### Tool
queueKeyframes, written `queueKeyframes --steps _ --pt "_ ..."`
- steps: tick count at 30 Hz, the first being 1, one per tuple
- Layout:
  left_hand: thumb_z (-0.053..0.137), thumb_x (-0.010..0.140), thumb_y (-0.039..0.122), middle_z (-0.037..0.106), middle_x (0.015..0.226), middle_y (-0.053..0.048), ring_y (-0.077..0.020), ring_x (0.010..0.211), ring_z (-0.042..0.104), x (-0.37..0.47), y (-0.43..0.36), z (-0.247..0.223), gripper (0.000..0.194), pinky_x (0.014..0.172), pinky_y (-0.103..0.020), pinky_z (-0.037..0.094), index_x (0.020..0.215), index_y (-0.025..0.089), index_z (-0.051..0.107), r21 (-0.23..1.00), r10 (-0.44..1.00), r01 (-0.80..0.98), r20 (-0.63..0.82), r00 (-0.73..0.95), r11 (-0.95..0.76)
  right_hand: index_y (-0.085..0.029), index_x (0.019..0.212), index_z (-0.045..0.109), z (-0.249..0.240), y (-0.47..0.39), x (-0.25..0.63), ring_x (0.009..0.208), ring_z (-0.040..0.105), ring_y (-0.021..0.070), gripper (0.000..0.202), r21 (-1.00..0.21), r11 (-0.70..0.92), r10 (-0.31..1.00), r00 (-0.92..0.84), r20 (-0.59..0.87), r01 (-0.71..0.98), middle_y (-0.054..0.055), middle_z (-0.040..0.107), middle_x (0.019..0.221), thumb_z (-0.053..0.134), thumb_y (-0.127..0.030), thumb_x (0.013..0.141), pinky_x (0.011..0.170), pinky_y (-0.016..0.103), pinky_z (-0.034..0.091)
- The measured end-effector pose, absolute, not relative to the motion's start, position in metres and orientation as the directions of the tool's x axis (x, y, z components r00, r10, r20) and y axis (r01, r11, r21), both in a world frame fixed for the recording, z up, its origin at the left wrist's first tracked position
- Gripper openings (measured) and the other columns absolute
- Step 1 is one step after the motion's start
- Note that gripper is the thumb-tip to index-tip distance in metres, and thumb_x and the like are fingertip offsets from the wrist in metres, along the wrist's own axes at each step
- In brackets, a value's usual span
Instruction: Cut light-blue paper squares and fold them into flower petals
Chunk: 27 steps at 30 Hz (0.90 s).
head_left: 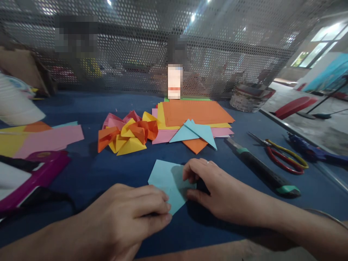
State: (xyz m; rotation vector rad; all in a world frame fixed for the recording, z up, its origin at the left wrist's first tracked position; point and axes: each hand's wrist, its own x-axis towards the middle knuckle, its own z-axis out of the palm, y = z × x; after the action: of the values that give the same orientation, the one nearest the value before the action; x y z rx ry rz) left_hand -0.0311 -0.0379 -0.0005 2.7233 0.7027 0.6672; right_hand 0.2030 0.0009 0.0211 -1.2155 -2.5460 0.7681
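Observation:
A light blue sheet of paper (170,177) with angled edges lies on the dark blue table (89,181), between my hands. My left hand (130,214) has its fingers together, pressing on the sheet's lower left part. At the sheet's right edge, my right hand (206,185) is curled, thumb and fingers pinching the paper there. Behind it, a folded light blue piece (194,131) overlaps an orange one (195,145). Folded yellow, orange and pink pieces (130,132) are heaped to the left of these.
Stacked coloured sheets (195,112) lie at the back. On the right are a green-black cutter (263,170), pliers (285,156), a blue tool (312,148) and a basket (250,98). A magenta tool (49,168) and paper sheets (51,139) are at left.

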Motion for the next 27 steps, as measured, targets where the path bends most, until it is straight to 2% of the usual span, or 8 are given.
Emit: queueKeyframes --steps 4,8,11,14,16,21,27 --pt "0.036 0.089 0.009 0.068 0.11 -0.004 -0.02 0.099 0.062 -0.031 -0.038 0.0 0.038 0.07 -0.026 0.05 0.116 0.024 0.057 0.35 0.502 0.383 0.374 0.779 -0.855 -0.021 0.091 0.048 0.021 0.004 0.207 0.084 0.05 0.0153 0.022 -0.548 0.529 0.757 -0.652 -0.04 0.648 -0.001 0.056 0.09 0.054 -0.004 0.079 0.075 0.03 0.037" --pt "0.034 0.087 0.007 0.067 0.11 -0.004 -0.0199 0.101 0.061 -0.031 -0.038 0.001 0.04 0.07 -0.026 0.05 0.116 0.024 0.057 0.346 0.499 0.382 0.375 0.781 -0.857 -0.021 0.091 0.048 0.021 0.002 0.206 0.084 0.05 0.0156 0.022 -0.522 0.558 0.75 -0.661 -0.016 0.645 0.0 0.056 0.09 0.053 -0.004 0.078 0.075 0.03 0.037" --pt "0.034 0.089 0.008 0.068 0.106 -0.003 -0.0191 0.099 0.062 -0.029 -0.038 0.004 0.038 0.069 -0.025 0.05 0.113 0.024 0.059 0.337 0.5 0.387 0.381 0.777 -0.858 -0.02 0.091 0.05 0.018 -0.003 0.199 0.084 0.049 0.0176 0.018 -0.457 0.566 0.775 -0.631 0.012 0.686 0.001 0.056 0.091 0.062 -0.019 0.078 0.075 0.033 0.036" --pt "0.035 0.088 0.007 0.069 0.101 -0.003 -0.0179 0.094 0.063 -0.028 -0.038 0.004 0.038 0.069 -0.024 0.05 0.109 0.024 0.062 0.318 0.494 0.39 0.388 0.778 -0.864 -0.02 0.089 0.052 0.012 -0.008 0.19 0.084 0.049 0.0207 0.035 -0.375 0.532 0.829 -0.558 0.047 0.759 0.002 0.055 0.09 0.071 -0.043 0.07 0.077 0.037 0.035" --pt "0.034 0.086 0.004 0.068 0.101 -0.003 -0.0178 0.094 0.063 -0.028 -0.038 0.004 0.04 0.069 -0.024 0.049 0.108 0.023 0.063 0.318 0.494 0.39 0.39 0.777 -0.864 -0.02 0.088 0.052 0.009 -0.01 0.186 0.083 0.049 0.021 0.04 -0.352 0.515 0.846 -0.529 0.064 0.782 0.002 0.055 0.09 0.072 -0.047 0.066 0.077 0.038 0.034" --pt "0.036 0.082 0.002 0.068 0.102 -0.003 -0.0181 0.096 0.063 -0.029 -0.036 0.003 0.043 0.068 -0.024 0.049 0.107 0.023 0.063 0.338 0.487 0.367 0.411 0.771 -0.867 -0.02 0.088 0.053 0.009 -0.008 0.188 0.082 0.049 0.0198 0.042 -0.381 0.511 0.844 -0.535 0.05 0.77 0.0 0.056 0.088 0.074 -0.046 0.063 0.075 0.036 0.034" --pt "0.042 0.078 0.003 0.068 0.108 -0.002 -0.0187 0.1 0.063 -0.034 -0.037 0.0 0.041 0.072 -0.023 0.053 0.107 0.026 0.062 0.328 0.487 0.377 0.391 0.781 -0.866 -0.021 0.091 0.054 0.021 -0.002 0.195 0.085 0.049 0.0181 0.034 -0.508 0.482 0.811 -0.583 -0.049 0.714 0.0 0.057 0.091 0.075 -0.031 0.066 0.075 0.032 0.037"
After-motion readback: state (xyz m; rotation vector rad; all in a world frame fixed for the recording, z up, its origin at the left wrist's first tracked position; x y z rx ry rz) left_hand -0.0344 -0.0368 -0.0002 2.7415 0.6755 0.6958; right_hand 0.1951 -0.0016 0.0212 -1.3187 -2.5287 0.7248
